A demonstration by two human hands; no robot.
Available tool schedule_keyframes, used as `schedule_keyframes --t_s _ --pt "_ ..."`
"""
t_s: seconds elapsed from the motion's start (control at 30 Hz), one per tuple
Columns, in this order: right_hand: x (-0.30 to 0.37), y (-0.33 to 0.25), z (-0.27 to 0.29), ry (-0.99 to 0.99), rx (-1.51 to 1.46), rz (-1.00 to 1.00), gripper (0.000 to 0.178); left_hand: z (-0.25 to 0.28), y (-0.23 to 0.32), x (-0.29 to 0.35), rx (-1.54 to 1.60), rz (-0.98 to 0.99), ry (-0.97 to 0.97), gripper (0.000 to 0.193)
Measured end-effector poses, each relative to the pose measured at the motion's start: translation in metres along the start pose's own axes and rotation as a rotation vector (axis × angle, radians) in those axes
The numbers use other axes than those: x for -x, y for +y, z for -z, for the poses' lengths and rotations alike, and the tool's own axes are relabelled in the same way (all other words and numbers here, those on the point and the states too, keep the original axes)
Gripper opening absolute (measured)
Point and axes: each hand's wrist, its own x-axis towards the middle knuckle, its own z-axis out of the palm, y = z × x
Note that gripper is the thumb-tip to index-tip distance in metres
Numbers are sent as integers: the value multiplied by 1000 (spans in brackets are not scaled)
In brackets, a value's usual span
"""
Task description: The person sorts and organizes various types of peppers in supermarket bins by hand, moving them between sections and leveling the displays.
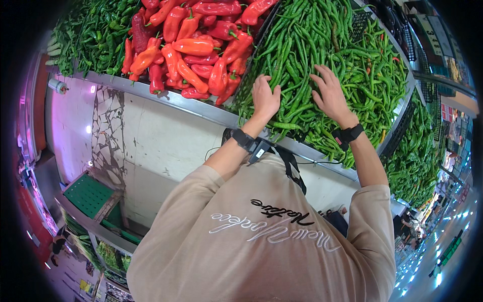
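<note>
Long green chili peppers [289, 55] lie heaped in front of me, and both hands are over the near part of that heap. My left hand [265, 96] rests at its left edge, fingers apart, with nothing seen in it. To its right, my right hand [330, 95] reaches over the peppers with fingers spread and slightly bent, and I see nothing held. Whether the fingertips press on the peppers I cannot tell. Smaller green peppers [367, 95] spread to the right of my right hand. Dark bands with small devices circle both wrists.
Red peppers [201, 60] are piled left of the long green ones, past a dark divider. Darker green peppers [103, 40] lie at far left, more green peppers [415, 151] at right. A metal ledge [201, 109] runs along the stall's front. A green crate [88, 195] stands lower left.
</note>
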Motion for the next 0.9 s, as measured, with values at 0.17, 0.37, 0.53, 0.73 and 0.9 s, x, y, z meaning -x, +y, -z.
schedule_keyframes --t_s 0.17,0.37,0.53,0.73,0.9 --pt "36 0 9 250 -5 -142 18 36 2 -2 237 -38 59 18" --pt "126 -5 9 501 -265 -646 34 132 49 -20 612 63 74 46" --pt "207 -48 2 660 -330 -866 23 205 38 -30 1025 305 -74 42" --pt "310 -140 -40 836 -830 -1096 28 251 29 24 1360 457 -621 47" --pt "398 -248 -74 1029 -1081 -1155 37 250 76 140 1489 602 -1017 93"
